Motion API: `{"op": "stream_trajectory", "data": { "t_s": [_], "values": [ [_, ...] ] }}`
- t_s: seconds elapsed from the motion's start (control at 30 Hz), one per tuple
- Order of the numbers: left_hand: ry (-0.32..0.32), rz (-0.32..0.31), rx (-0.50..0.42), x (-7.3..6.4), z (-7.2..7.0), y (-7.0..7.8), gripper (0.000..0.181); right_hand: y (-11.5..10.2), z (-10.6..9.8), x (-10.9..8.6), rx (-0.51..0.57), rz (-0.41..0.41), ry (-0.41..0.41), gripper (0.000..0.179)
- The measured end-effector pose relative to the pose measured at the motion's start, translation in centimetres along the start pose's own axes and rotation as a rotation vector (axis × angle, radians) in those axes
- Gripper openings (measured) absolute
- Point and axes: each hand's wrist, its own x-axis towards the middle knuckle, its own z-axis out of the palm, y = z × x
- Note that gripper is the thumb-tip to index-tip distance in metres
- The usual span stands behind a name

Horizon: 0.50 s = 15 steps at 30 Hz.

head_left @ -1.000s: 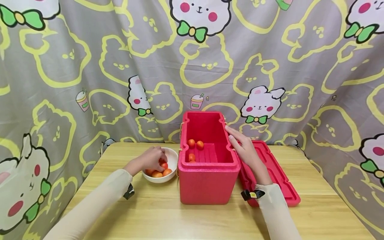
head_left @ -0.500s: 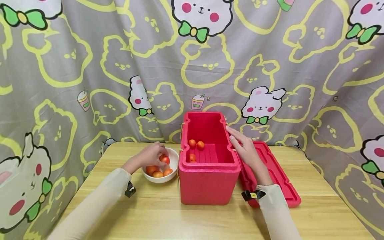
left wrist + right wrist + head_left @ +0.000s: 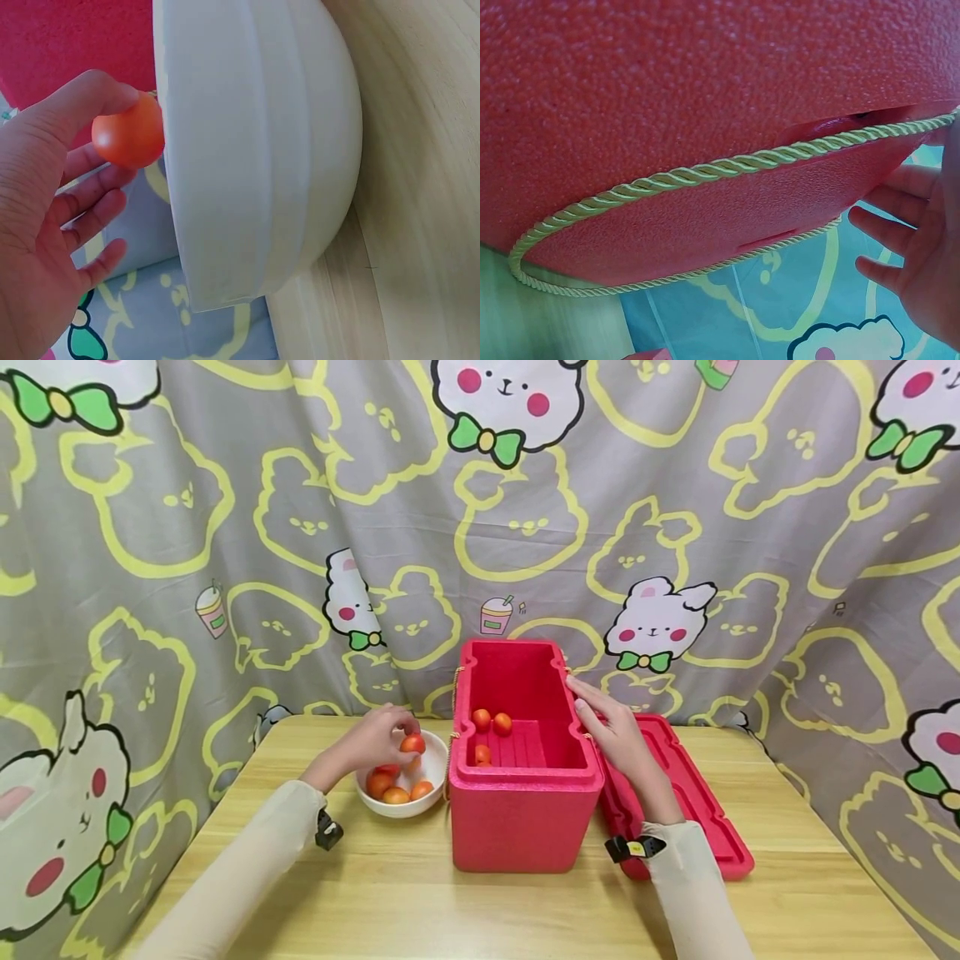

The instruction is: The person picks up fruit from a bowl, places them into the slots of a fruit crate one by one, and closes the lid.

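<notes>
My left hand (image 3: 373, 739) pinches a small orange-red tomato (image 3: 129, 136) between thumb and fingers, just over the rim of a white bowl (image 3: 437, 758). In the left wrist view, the other fingers are spread below the tomato. Several more tomatoes (image 3: 395, 794) lie in the bowl. To its right stands a red foam box (image 3: 517, 827), uncovered, with a few tomatoes (image 3: 502, 723) on its floor at the left side. My right hand (image 3: 615, 731) rests on the box's right rim with its fingers extended.
A red lid (image 3: 701, 793) lies on the wooden table (image 3: 375, 893) right of the box, partly beneath my right forearm. A gold cord (image 3: 720, 166) loops along the box's side. Behind the table hangs a grey patterned curtain (image 3: 420, 510).
My left hand has lifted the pinched tomato up from among the others to above the bowl's rim. My right hand has stayed at the box's rim.
</notes>
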Motion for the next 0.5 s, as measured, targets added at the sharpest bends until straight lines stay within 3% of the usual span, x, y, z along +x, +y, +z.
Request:
{"op": "stream_trajectory", "data": {
  "t_s": [0.5],
  "values": [
    [-0.007, -0.062, -0.043, -0.32, 0.08, -0.14, 0.033, -0.68, -0.36, 0.24, -0.065, 0.027, -0.042, 0.051]
  ]
}}
